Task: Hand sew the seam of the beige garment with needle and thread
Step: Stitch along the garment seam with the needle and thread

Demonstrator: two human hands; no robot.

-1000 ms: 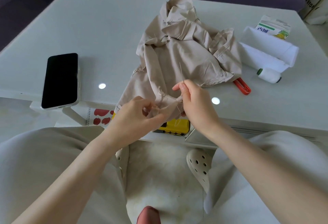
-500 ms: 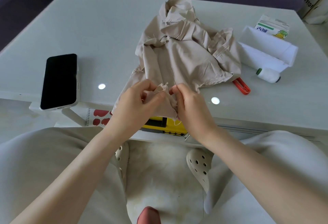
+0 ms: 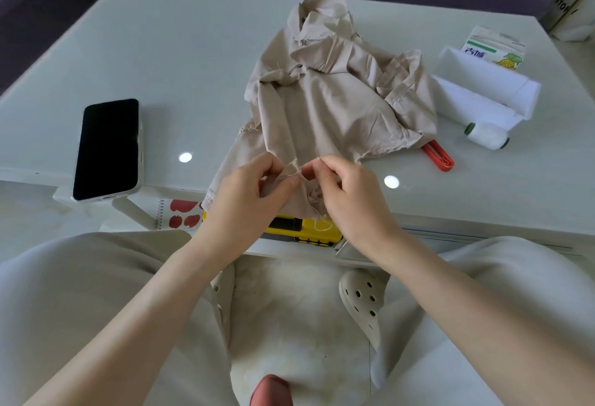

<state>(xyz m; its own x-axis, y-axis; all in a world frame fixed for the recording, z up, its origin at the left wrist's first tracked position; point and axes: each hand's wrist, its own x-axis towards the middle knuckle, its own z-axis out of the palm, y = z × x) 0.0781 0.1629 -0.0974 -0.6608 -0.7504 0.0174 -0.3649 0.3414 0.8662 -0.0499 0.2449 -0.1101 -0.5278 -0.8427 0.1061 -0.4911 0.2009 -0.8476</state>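
Just above the knees in pale trousers, at the near edge of the white glass-topped table (image 3: 161, 51), both hands meet at mid-frame. The left hand (image 3: 254, 186) pinches the frayed seam edge (image 3: 294, 171) of the crumpled beige cotton garment (image 3: 331, 106) between thumb and fingertips. The right hand (image 3: 347, 190) is pinched tight against that same edge. A faint thin line rising from its fingertips is probably the thin steel needle (image 3: 318, 152), though it is too fine to be sure. A second ago this hand was held higher with the needle pointing up clear of the cloth, and the left hand sat lower. Since then the two have closed together on the seam, which I read as the needle being set in for the next stitch. A loop of pale sewing thread (image 3: 323, 224) hangs slack below the right hand, so the stitch is not yet drawn tight. Further up, most of the garment lies heaped at centre. A black smartphone (image 3: 108, 148) lies at left, and a white thread spool (image 3: 487, 135) at right.
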